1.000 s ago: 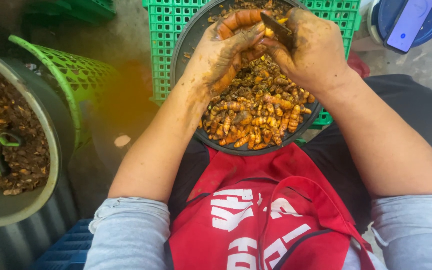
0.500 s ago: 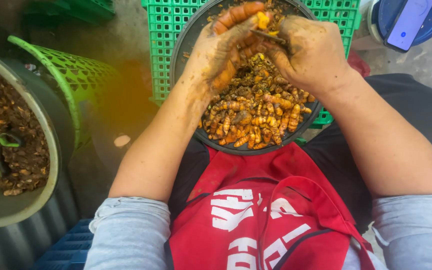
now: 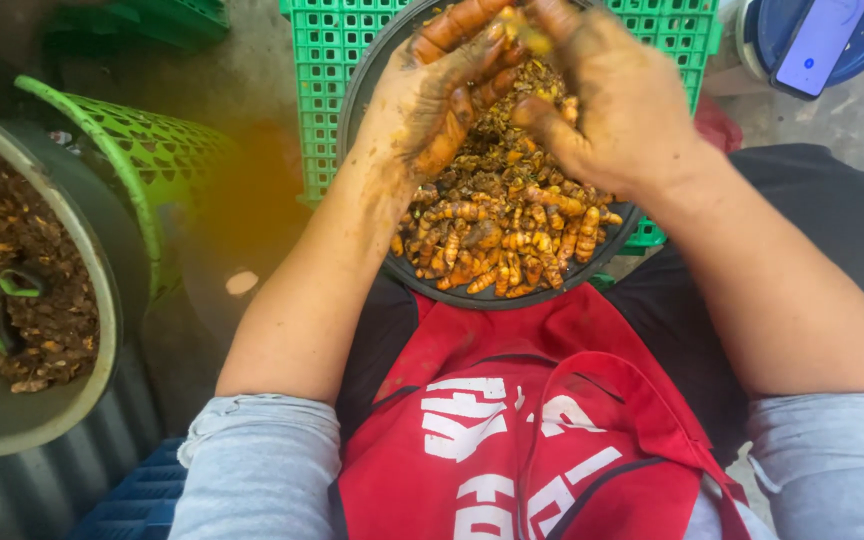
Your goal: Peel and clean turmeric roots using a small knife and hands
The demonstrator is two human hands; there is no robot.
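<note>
Both hands work over a round dark pan (image 3: pixel 370 80) heaped with orange-brown turmeric roots (image 3: pixel 502 235). The pan rests on my lap against a green crate. My left hand (image 3: pixel 442 90), stained yellow and dirty, pinches one yellow peeled root (image 3: pixel 524 30) at the top of the view. My right hand (image 3: pixel 617 105) is curled tight against that root, thumb pointing left. The small knife it held in the earlier frames is now hidden behind its fingers.
A green plastic crate (image 3: pixel 324 50) stands beyond the pan. At the left are a green mesh basket (image 3: pixel 142 160) and a large grey bowl (image 3: pixel 102 330) of brown peelings. A phone (image 3: pixel 817 45) lies on a blue lid at top right. A blue crate (image 3: pixel 132 490) is at bottom left.
The knife blade, plainly seen in my right hand a second ago, has slipped out of sight as the right hand turned over the root. Both hands stay together above the pan.
</note>
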